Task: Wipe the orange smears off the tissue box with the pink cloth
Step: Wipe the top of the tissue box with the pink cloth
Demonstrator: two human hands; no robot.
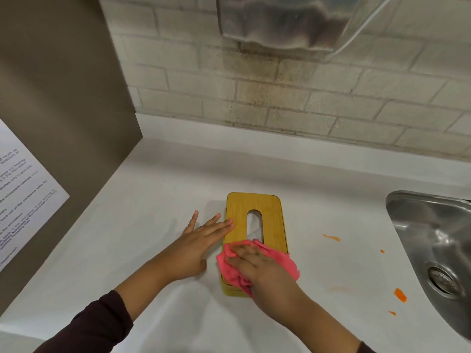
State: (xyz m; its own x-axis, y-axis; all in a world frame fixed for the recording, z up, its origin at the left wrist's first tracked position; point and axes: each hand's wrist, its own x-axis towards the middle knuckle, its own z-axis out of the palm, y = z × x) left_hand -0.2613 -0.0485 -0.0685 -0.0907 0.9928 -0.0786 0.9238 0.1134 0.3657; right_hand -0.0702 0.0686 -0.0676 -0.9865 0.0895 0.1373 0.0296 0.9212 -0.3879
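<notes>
Starting at the left edge, a brown panel point(63, 98) carrying a printed notice point(23, 197) rises from the white counter point(153, 187) and closes that side off. Between the panel and the tissue box lies a broad stretch of bare counter. The left hand point(196, 247) lies flat and open on it, fingers spread, gripping nothing; its fingertips point(229, 222) reach the box's left long edge and seem just to touch the lid, though the angle makes that contact hard to confirm.

The tissue box point(251, 240) sits lengthwise near the middle of the counter, well clear of the tiled back wall point(280, 98). It has a yellow bamboo-look lid with an oval slot point(254, 222). The near end of the lid is covered by the pink cloth point(254, 263), bunched and spilling slightly over the box's right and front edges. The right hand point(257, 266) presses flat on top of the cloth, fingers extended rather than clenched. The hand looks blurred.

Right of the box the counter is open apart from several orange smears point(331, 237), the largest one point(400, 294) close to the rim of the steel sink point(397, 212) at the right edge. Above, a metal dispenser point(293, 21) hangs on the wall.
</notes>
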